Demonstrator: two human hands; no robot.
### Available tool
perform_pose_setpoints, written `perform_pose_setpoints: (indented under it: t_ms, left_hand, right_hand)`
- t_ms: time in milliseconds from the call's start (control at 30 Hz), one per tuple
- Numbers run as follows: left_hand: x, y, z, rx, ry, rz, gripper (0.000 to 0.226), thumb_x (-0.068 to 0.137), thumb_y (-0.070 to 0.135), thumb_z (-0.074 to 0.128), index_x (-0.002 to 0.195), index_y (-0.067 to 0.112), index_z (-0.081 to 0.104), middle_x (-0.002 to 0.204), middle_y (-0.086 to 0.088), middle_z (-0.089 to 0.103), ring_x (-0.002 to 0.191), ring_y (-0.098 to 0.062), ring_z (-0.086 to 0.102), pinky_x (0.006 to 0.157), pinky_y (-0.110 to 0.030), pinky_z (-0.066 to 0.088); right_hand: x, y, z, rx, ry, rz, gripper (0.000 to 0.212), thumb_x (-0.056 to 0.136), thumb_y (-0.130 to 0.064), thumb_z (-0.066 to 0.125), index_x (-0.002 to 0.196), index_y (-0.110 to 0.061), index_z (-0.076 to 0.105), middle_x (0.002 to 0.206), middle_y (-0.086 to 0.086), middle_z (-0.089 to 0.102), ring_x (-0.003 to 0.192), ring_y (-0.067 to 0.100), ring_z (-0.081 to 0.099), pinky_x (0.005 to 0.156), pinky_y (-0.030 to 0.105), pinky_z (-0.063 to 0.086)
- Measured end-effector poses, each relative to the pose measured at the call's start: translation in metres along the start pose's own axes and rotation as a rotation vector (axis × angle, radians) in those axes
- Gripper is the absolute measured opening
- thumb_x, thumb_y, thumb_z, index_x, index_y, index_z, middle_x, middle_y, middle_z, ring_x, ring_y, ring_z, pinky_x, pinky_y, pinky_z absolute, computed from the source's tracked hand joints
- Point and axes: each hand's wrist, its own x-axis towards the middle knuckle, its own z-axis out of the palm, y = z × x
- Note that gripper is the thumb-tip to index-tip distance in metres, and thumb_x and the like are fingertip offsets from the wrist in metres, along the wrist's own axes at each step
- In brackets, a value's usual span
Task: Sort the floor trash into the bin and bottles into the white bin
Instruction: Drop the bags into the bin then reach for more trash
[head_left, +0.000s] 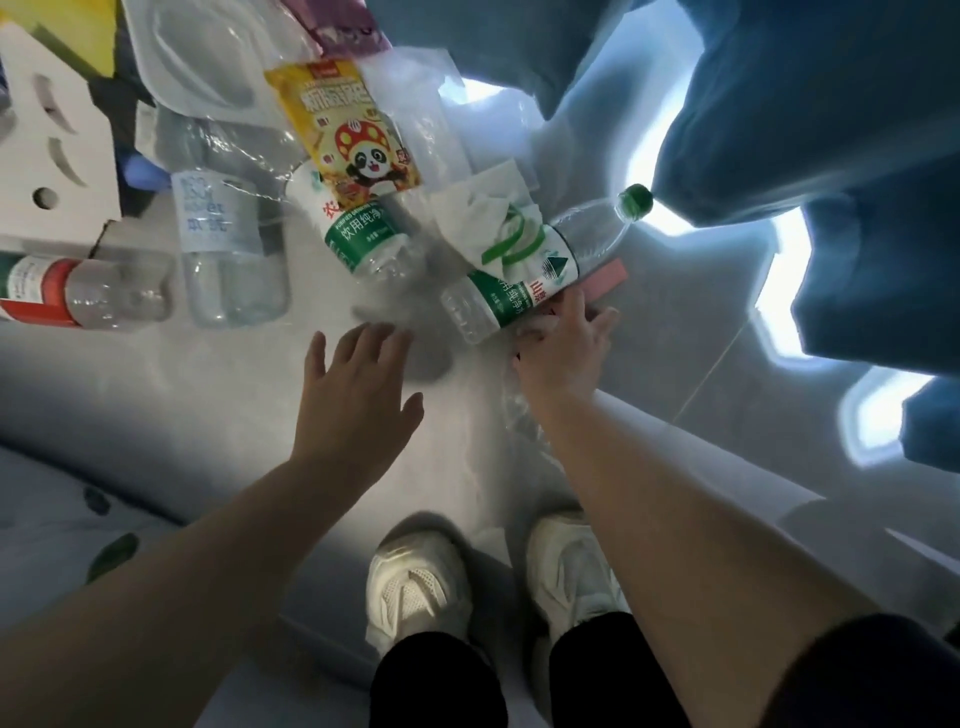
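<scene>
The green-capped bottle (524, 280) lies on its side on the floor, a crumpled tissue (483, 208) on top of it and a pink strip (608, 278) just beside it. Your right hand (566, 343) touches the bottle's base end by that strip; I cannot tell whether its fingers grip anything. Your left hand (358, 384) hovers near the floor with fingers spread, holding nothing. To the left lie a second bottle (363, 239) under a snack packet (348, 135), then a clear bottle (228, 244) and a red-label bottle (78, 291). Your shoes (415, 587) are below.
</scene>
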Motion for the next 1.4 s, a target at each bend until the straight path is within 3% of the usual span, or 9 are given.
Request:
perform_pose_setpoints:
  t_ms: [133,300,433,533,600,900,1000,1167,1400]
  left_hand:
    - [0.016,-0.007,-0.015,-0.021,0.069,0.008,0.048,0.083,0.027,0.067,0.127,0.014,0.052,0.129,-0.007,0.056,0.123,-0.029,0.049,0.109,-0.055,0.028]
    - [0.049,0.005,-0.035,-0.102,0.209,0.06,0.027,0.084,0.019,0.064,0.109,0.01,0.059,0.112,-0.009,0.061,0.105,-0.031,0.056,0.087,-0.043,0.041]
    - [0.083,0.035,-0.044,-0.224,0.18,0.145,0.046,0.081,0.024,0.068,0.123,0.012,0.052,0.12,-0.01,0.055,0.109,-0.029,0.054,0.091,-0.042,0.047]
    - [0.107,0.057,-0.041,-0.261,0.018,0.105,0.065,0.079,0.029,0.072,0.134,0.013,0.04,0.128,-0.015,0.049,0.11,-0.033,0.054,0.086,-0.046,0.053]
    - [0.115,0.069,-0.037,-0.243,-0.008,0.058,0.053,0.084,0.03,0.069,0.128,0.012,0.045,0.12,-0.015,0.053,0.103,-0.033,0.058,0.082,-0.046,0.053]
    - [0.071,0.085,-0.082,-0.37,0.237,-0.034,0.028,0.086,0.017,0.065,0.112,0.007,0.06,0.104,-0.013,0.065,0.084,-0.028,0.061,0.063,-0.031,0.044]
    - [0.028,0.079,-0.113,-0.378,0.242,-0.022,0.021,0.088,0.018,0.062,0.105,0.008,0.061,0.102,-0.012,0.065,0.085,-0.028,0.06,0.066,-0.034,0.05]
    - [-0.049,0.086,-0.179,-0.365,0.182,-0.013,0.025,0.087,0.018,0.063,0.109,0.007,0.061,0.105,-0.012,0.064,0.085,-0.028,0.06,0.066,-0.033,0.048]
    - [-0.107,0.135,-0.258,-0.369,0.107,0.081,0.025,0.085,0.016,0.063,0.109,0.01,0.06,0.105,-0.009,0.064,0.084,-0.028,0.061,0.069,-0.043,0.055]
  right_hand:
    - [0.009,-0.001,0.001,0.059,-0.032,0.046,0.021,0.083,0.002,0.051,0.1,-0.003,0.062,0.112,0.013,0.049,0.096,0.022,0.04,0.084,0.036,0.046]
    - [0.02,0.009,-0.008,0.057,-0.106,0.088,0.017,0.081,0.005,0.055,0.079,-0.007,0.066,0.102,0.01,0.055,0.095,0.026,0.051,0.073,0.023,0.034]
    - [0.02,0.025,-0.023,0.06,-0.134,0.101,0.017,0.078,0.002,0.062,0.072,-0.014,0.062,0.1,0.009,0.06,0.083,0.019,0.05,0.06,0.009,0.029]
    - [0.015,0.036,-0.037,0.042,-0.151,0.056,0.017,0.076,0.001,0.062,0.067,-0.014,0.059,0.094,0.009,0.06,0.081,0.019,0.049,0.06,0.015,0.028]
    - [0.01,0.04,-0.046,0.051,-0.148,0.022,0.017,0.077,0.001,0.062,0.066,-0.012,0.06,0.091,0.008,0.057,0.08,0.02,0.049,0.058,0.016,0.029]
    - [-0.011,0.032,-0.108,0.0,-0.094,-0.078,0.005,0.074,-0.005,0.066,0.069,-0.005,0.067,0.081,0.012,0.064,0.078,0.026,0.057,0.064,0.026,0.032]
    - [-0.034,0.024,-0.15,0.049,-0.114,-0.028,0.013,0.07,-0.006,0.07,0.067,-0.017,0.065,0.084,0.012,0.068,0.08,0.026,0.062,0.067,0.025,0.04]
    - [-0.09,-0.003,-0.23,0.082,-0.121,0.003,0.013,0.07,-0.008,0.072,0.069,-0.018,0.064,0.087,0.008,0.07,0.078,0.02,0.06,0.068,0.022,0.038]
    - [-0.167,-0.026,-0.322,0.236,-0.085,0.054,0.01,0.069,-0.013,0.071,0.067,-0.02,0.064,0.086,0.008,0.069,0.079,0.024,0.063,0.075,0.032,0.053]
